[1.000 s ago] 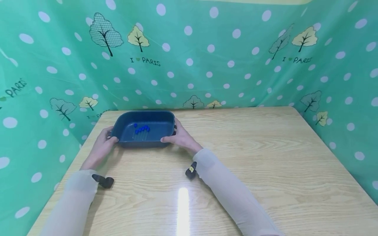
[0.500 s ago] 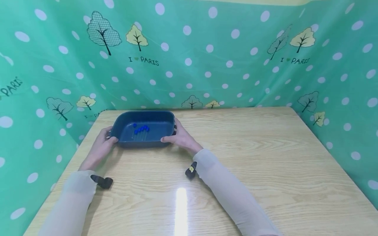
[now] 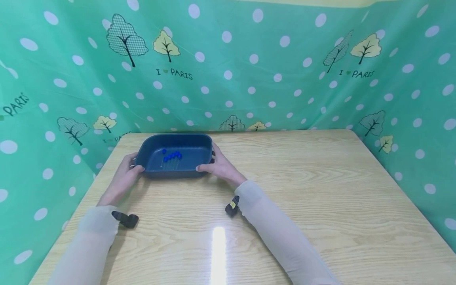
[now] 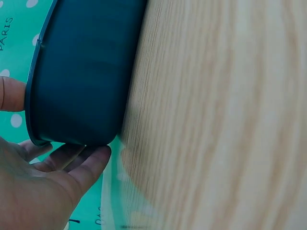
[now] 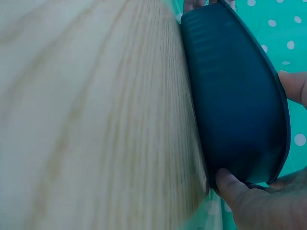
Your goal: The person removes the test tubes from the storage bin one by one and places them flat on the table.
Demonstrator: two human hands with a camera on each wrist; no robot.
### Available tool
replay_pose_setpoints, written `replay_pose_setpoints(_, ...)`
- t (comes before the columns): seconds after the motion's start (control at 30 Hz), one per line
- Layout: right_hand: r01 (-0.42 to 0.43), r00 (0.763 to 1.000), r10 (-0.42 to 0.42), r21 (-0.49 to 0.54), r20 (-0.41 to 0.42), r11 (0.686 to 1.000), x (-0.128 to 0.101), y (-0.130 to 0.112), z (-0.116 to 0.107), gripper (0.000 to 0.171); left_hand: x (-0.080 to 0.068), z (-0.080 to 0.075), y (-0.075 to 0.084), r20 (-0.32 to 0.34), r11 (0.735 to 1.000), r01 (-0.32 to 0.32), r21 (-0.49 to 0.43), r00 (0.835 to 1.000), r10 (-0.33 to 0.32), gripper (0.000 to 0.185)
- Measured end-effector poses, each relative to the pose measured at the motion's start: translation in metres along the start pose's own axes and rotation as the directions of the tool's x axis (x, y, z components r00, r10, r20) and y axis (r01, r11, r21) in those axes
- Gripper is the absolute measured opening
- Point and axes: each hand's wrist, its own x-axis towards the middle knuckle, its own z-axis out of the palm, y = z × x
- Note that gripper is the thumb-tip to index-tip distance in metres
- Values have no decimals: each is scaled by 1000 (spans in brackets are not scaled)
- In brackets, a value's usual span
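Right now I have both hands on the tray point(image 3: 199, 152), a dark blue oblong dish that sits at about eleven o'clock on the table point(image 3: 303, 186), near the far left corner. My left hand point(image 3: 122, 178) grips the tray's nine o'clock end: the thumb lies over the rim near the front corner and, in the left wrist view, the fingers point(image 4: 79, 165) curl under and against the outer wall. My right hand point(image 3: 221, 166) grips the three o'clock end the same way, thumb along the front corner of the rim, fingers wrapped round the side; the right wrist view shows one fingertip point(image 5: 228, 184) pressed to the wall low down and another on the rim above. From the head view I cannot tell whether the tray's base is flat on the wood or slightly lifted; in both wrist views the bottom edge meets the tabletop closely. Inside the tray, toward its ten o'clock part, lies a small cluster of bright blue beads point(image 3: 171, 155), touching one another, with one bead just apart at the back. A small black camera point(image 3: 125, 219) hangs at each wrist below the pale sleeves point(image 3: 278, 233). Behind the table, from nine round to three o'clock, hangs a green dotted cloth point(image 3: 249, 79) printed with trees.
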Motion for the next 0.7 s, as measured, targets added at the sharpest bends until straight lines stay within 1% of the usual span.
replay_pose_setpoints(0.23, 9, 1000, -9, 18, -2, 1000, 1, 4, -1, 111, -1, 2, 0, 2, 1000, 9, 6, 1000, -9, 64)
replay_pose_setpoints(0.43, -5, 1000, 5, 20, -9, 1000, 0, 5, -2, 111, -1, 4, 1, 2, 1000, 21, -13, 1000, -21, 65)
replay_pose_setpoints(0.7, -18, 1000, 18, 28, 3, 999, -3, 5, -6, 111, -1, 7, 5, -4, 999, 27, -22, 1000, -27, 65)
